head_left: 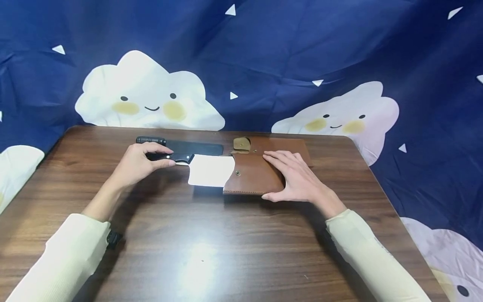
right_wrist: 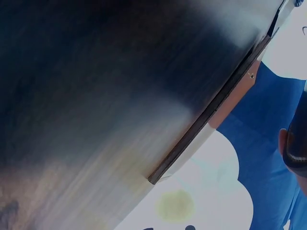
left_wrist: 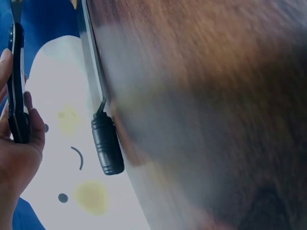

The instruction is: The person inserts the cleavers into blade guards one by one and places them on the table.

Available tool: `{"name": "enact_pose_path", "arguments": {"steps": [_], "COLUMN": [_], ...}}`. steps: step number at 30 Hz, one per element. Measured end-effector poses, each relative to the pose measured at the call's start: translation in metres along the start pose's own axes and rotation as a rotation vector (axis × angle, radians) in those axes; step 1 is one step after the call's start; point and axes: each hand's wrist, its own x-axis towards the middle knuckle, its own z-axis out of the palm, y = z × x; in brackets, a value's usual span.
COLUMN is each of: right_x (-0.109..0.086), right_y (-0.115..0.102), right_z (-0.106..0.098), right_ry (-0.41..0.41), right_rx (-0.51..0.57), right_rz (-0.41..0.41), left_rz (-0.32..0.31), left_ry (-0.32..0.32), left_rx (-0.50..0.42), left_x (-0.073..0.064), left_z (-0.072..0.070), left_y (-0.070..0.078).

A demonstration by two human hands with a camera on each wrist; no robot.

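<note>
My left hand (head_left: 137, 162) pinches the black riveted handle (head_left: 183, 158) of a cleaver between thumb and fingers. Its broad, bright blade (head_left: 210, 170) points right, the far end hidden inside the mouth of a brown leather sheath (head_left: 253, 174). My right hand (head_left: 296, 177) grips the closed end of that sheath, thumb at the near edge and fingers over the top. Cleaver and sheath are held above the table. In the left wrist view the cleaver handle (left_wrist: 17, 91) lies within the curled fingers. The right wrist view catches only a dark part of the sheath (right_wrist: 298, 136).
Behind the cleaver, a second knife with a ribbed black handle (head_left: 151, 140) and dark blade (head_left: 198, 147) lies on the wooden table (head_left: 158, 251). To its right lies another brown leather sheath (head_left: 292, 146) with a snap flap (head_left: 242, 144). A blue cloud-print cloth (head_left: 249, 50) hangs behind.
</note>
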Motion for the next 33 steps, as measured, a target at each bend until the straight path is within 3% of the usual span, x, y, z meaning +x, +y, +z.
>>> {"name": "enact_pose_path", "arguments": {"steps": [12, 33], "right_x": [0.007, 0.01], "right_y": [-0.003, -0.013], "right_z": [-0.007, -0.007], "right_ry": [0.023, -0.005], "right_rx": [0.007, 0.047], "right_rz": [-0.006, 0.016], "left_rz": [0.001, -0.002], "left_ry": [0.002, -0.01], "left_rx": [-0.051, -0.084], "left_x": [0.001, 0.003], "left_z": [0.005, 0.011], "left_y": [0.002, 0.009]}}
